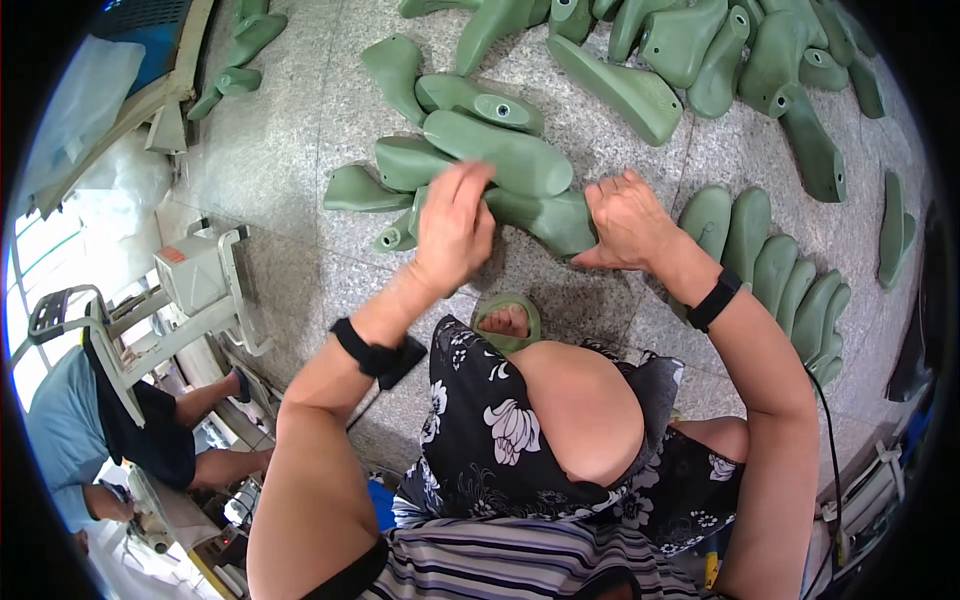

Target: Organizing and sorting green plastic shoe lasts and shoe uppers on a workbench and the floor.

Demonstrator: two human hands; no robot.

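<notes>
Striped shirt (pixel 490 555), right fingers (pixel 608 190) around shoe last (pixel 550 220), axis crosswise, left fingers (pixel 464 182): grip unclear

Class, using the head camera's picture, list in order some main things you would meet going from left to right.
Blue shirt of another person, pale box, left hand, green shoe form between the hands, right hand, row of shoe forms.

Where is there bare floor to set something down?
Widest: the floor left of the middle green forms, bordered by the white-framed machine. A smaller patch lies between the right-side row and the far-right forms. It's crowded around the left hand and right hand, and in the upper-right pile.
</notes>
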